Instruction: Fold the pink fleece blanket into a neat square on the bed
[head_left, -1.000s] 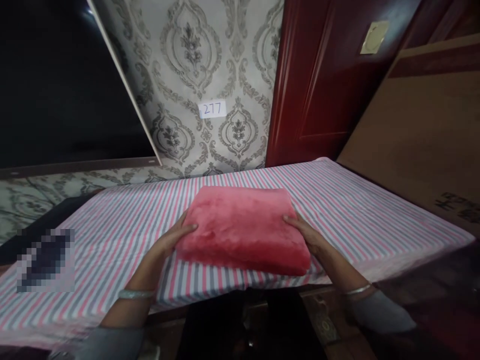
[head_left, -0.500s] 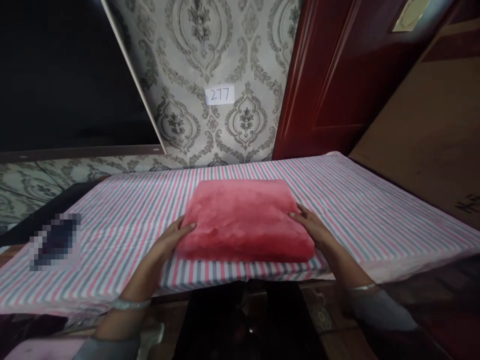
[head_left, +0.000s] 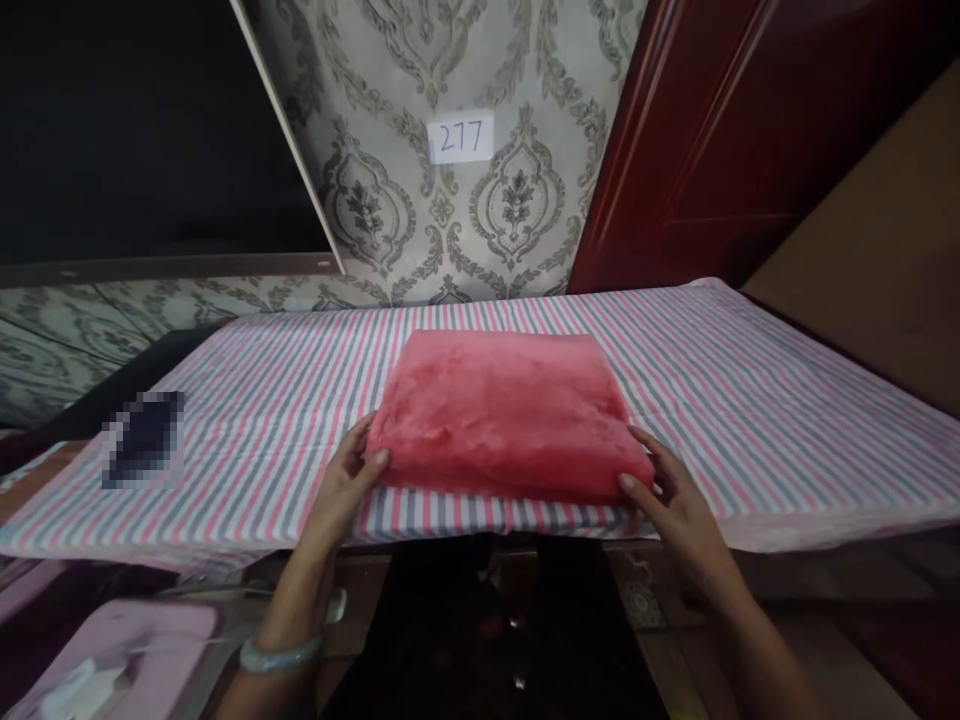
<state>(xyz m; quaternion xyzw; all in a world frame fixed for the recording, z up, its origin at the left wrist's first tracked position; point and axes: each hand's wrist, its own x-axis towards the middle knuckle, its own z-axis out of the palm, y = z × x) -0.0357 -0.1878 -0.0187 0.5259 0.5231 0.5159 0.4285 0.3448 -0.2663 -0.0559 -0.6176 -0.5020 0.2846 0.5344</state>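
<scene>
A pinkish-red plush blanket (head_left: 502,410), folded into a thick rectangle, lies flat near the front edge of a striped cloth (head_left: 262,420). My left hand (head_left: 346,480) holds its front left corner, thumb on the near side and fingers curled along the side. At the front right corner, my right hand (head_left: 673,495) pinches the blanket between the thumb in front and fingers at the side. Some fingertips are hidden behind the blanket's edges. A pale bangle circles my left wrist.
The pink, grey and white cloth covers the table. A dark screen (head_left: 150,140) stands at back left, beside patterned wallpaper bearing a "277" paper label (head_left: 461,137). A red door (head_left: 697,130) and a cardboard box (head_left: 877,240) border the right. A pink stool (head_left: 161,640) sits below left.
My hands have slid to the blanket's front corners; the right one has come nearer to me. The view has tilted down a little.
</scene>
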